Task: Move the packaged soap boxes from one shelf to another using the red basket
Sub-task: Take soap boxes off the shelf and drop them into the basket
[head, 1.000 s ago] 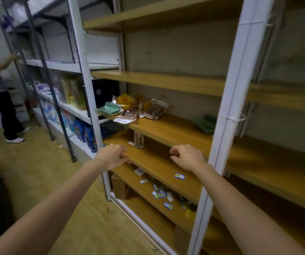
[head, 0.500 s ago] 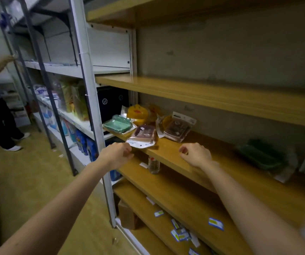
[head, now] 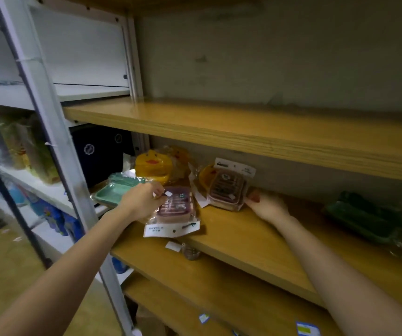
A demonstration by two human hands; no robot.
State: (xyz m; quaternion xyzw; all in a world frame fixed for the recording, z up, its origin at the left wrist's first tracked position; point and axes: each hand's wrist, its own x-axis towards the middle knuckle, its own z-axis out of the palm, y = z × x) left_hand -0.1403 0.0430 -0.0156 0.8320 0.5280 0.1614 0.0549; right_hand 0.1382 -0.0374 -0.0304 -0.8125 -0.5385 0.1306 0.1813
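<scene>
1. The shelf (head: 255, 241) is a thick board of yellow-brown wood with a visible grain and a square front edge. A second board (head: 219, 127) like it runs above. A white metal post (head: 49, 146) stands at the left.
2. The soap pack (head: 175, 209) lies flat at the shelf's front edge. It is a rounded brown box in glossy clear film, and its white card header hangs over the edge.
3. The second soap pack (head: 227, 187) is of the same kind. It stands tilted toward the wall, header up.
4. Behind them are a smooth yellow duck-shaped box (head: 153, 166) and a pale green tray (head: 115, 192) in film. A dark green pack (head: 367, 217) lies well apart at the right.
5. The left hand (head: 144, 202) grips the flat pack's left edge, with its fingers curled over the film.
6. The right hand (head: 267, 206) is at the tilted pack's lower right corner, and its thumb touches the film. The other fingers are hidden, so I cannot tell whether it grips.
7. Half a second ago both hands were loose fists short of the shelf, holding nothing. They have since reached the two packs, and the view has drawn closer.
</scene>
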